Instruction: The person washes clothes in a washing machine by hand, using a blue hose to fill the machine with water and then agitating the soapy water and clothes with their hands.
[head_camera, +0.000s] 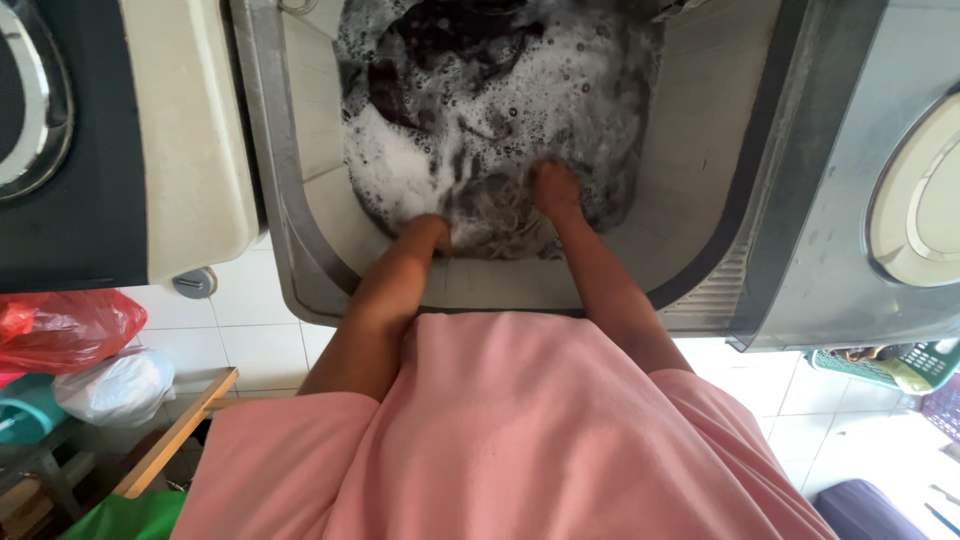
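Hands, two, left hand (432, 232) and right hand (553, 188), press one grey cloth (497, 215) in one sudsy sink (690, 150); grip unclear.

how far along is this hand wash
Done: the tub holds foamy water and dark clothes soaking. In hand: left hand and right hand press a grey garment in the suds. Left: foam covers everything, so nothing looks rinsed or wrung.

A tiled wash basin (690, 150) is holding soapy water, and foam (400, 170) is floating across it. Dark clothes (450, 40) are soaking at the far end, while a grey, streaked garment (495, 215) is lying bunched against the near wall.
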